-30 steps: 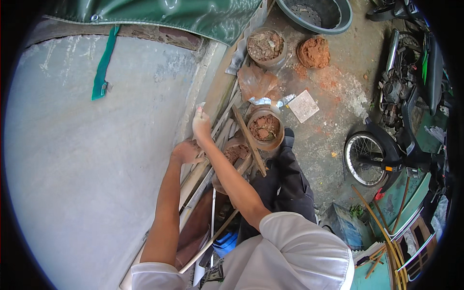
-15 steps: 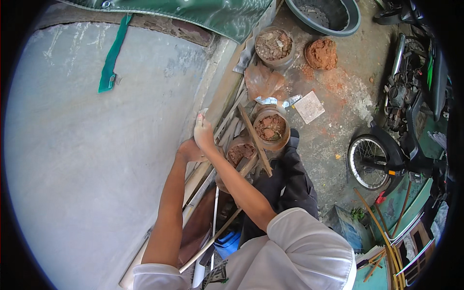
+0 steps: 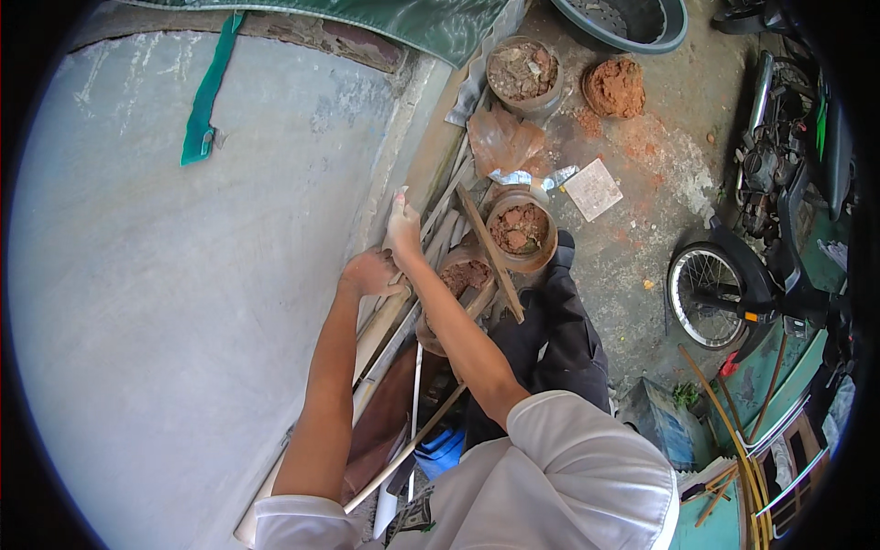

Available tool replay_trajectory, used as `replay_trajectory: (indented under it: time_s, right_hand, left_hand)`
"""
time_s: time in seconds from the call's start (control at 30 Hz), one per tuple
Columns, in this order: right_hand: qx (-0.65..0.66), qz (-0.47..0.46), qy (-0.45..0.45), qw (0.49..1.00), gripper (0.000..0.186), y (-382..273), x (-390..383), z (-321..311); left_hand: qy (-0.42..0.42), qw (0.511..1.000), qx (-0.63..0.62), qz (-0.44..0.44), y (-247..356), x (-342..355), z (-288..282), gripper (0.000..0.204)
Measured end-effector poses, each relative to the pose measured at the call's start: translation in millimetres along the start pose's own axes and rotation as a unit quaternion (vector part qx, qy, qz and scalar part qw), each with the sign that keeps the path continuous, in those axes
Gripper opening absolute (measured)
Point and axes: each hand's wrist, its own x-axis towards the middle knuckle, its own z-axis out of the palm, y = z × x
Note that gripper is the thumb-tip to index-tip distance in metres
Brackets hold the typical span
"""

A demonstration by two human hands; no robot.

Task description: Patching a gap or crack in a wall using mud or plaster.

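Observation:
My right hand is raised beside the grey wall, its fingers closed together. A small pale tip shows at its fingertips, too small to name. Just below and to the left, my left hand lies near the wall's edge, close to my right wrist. Its thumb stands apart from its fingers, which are partly hidden by my right hand, and I see nothing held in it. Under my right forearm stands a bucket of reddish soil. Long poles and boards lean along the wall beneath both hands.
A wooden plank lies across a second soil bucket. Farther off are another filled bucket, a clay mound, a dark basin and a square tile. A motorcycle stands at right.
Both hands now appear slightly farther right in the picture, and the surroundings have shifted a little too. My left hand shows more of its spread thumb. The right fingers remain closed.

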Motion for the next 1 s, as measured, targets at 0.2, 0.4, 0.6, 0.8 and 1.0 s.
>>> replay_trajectory:
  time_s: [0.2,0.4,0.6,0.8,1.0]
  right_hand:
    - [0.006,-0.014,0.006,1.000,0.056,-2,0,0]
    - [-0.001,-0.028,0.010,1.000,0.057,-9,-1,-4]
    - [-0.007,-0.017,-0.003,1.000,0.056,-14,-3,-6]
    - [0.013,-0.014,-0.005,1.000,0.056,-10,-10,-1]
    - [0.007,-0.003,0.021,1.000,0.055,-10,-9,1]
  left_hand:
    - [0.037,0.999,0.021,0.024,-2,1,3,0.056]
    - [0.090,0.994,0.057,0.039,1,-2,-3,0.051]
    - [0.073,0.994,0.077,0.034,5,-1,-12,0.052]
    - [0.054,0.997,0.038,0.025,7,-3,-17,0.058]
    - [-0.030,0.999,0.032,-0.006,7,-2,-18,0.056]
